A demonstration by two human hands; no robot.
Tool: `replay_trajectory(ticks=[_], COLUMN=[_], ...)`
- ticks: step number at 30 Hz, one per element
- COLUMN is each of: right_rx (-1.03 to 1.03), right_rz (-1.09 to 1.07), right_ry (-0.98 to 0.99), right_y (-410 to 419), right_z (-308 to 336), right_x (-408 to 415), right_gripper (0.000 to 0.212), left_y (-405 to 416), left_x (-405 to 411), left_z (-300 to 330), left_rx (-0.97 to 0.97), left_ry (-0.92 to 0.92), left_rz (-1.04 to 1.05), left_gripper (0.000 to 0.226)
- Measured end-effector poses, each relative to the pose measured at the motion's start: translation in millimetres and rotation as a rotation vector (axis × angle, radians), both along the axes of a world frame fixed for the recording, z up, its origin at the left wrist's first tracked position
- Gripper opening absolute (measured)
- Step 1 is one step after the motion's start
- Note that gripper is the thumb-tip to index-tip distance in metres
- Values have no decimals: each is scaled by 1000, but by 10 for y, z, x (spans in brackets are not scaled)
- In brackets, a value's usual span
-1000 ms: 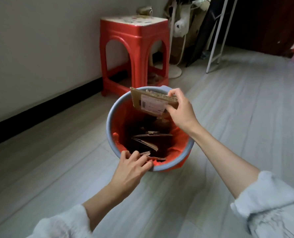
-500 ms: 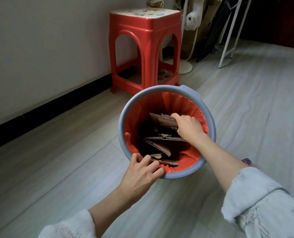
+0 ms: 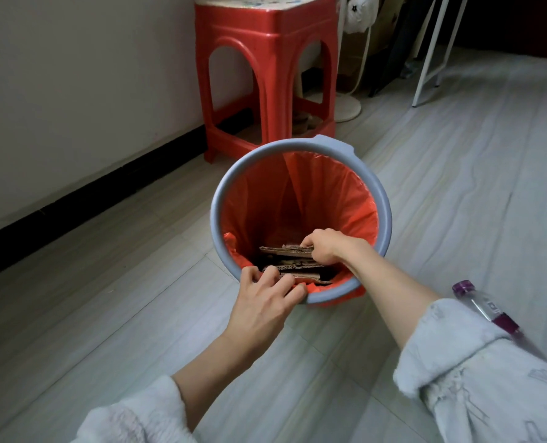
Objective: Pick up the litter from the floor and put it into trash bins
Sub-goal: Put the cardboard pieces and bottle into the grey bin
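At frame centre, the right hand [image 3: 324, 246] reaches deep inside the grey trash bin [image 3: 385, 215], fingers pinching a cardboard piece [image 3: 286, 251] above the stack already lying there. The left hand [image 3: 264, 302] curls over the near rim, gripping it. The thin orange liner [image 3: 336, 193] could snag on a cardboard corner and tear. If the left hand pulls, the bin could tip. A purple-capped plastic bottle [image 3: 481, 306] lies on the floor at lower right, easily overlooked.
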State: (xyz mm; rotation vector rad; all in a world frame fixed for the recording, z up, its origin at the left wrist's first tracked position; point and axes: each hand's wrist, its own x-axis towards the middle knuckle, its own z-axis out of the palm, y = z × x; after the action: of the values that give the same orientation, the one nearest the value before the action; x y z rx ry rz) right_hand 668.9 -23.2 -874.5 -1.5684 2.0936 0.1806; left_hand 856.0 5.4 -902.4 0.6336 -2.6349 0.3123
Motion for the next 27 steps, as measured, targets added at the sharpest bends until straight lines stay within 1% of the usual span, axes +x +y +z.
replay_trajectory(ticks=[2, 4, 8, 10, 12, 14, 16, 17, 18, 19, 20, 22, 23, 24, 27], right_rx=[72, 81, -42, -161, -368, -676, -1065, -1203, -1272, -1275, -1224, -1039, -911, -741, -161], right_rz=[8, 10, 29, 59, 65, 3, -112, -200, -303, -404, -504, -653, -685, -697, -697], right_ry=[29, 81, 112, 103, 46, -66, -105, -80, -55, -44, -35, 17, 63, 111, 258], right_y=[-21, -59, -57, 11, 134, 317, 537, 642, 760, 843, 942, 1176, 1294, 1424, 1809], right_z=[-82, -100, 46, 182, 320, 443, 514, 508, 471, 413, 320, 52, -115, -301, -774], right_x=[12, 29, 1, -50, -111, -173, -272, -348, -465, -559, -678, -973, -1105, -1219, -1480], right_gripper=[46, 46, 53, 46, 37, 34, 34, 34, 34, 33, 31, 30, 32, 35, 52], left_y=[8, 20, 41, 33, 16, 1, -8, -11, 1, -6, -1, 17, 16, 14, -3], left_x=[-21, -35, -53, -72, -106, -162, -231, -263, -319, -340, -375, -482, -520, -551, -640], left_z=[6, 19, 16, 22, 47, 65, 68, 69, 72, 85, 100, 124, 134, 133, 120], left_rx=[4, 1, 1, 5, 11, 3, -2, -8, -14, -21, -26, -38, -45, -51, -57], left_ry=[-6, -6, -18, -9, 0, 1, 12, 21, 28, 35, 39, 45, 44, 45, 69], left_rz=[-13, -15, 5, 27, 53, 81, 98, 107, 115, 127, 137, 160, 177, 194, 238], left_gripper=[36, 36, 37, 38, 37, 34, 34, 34, 34, 33, 32, 33, 34, 35, 36])
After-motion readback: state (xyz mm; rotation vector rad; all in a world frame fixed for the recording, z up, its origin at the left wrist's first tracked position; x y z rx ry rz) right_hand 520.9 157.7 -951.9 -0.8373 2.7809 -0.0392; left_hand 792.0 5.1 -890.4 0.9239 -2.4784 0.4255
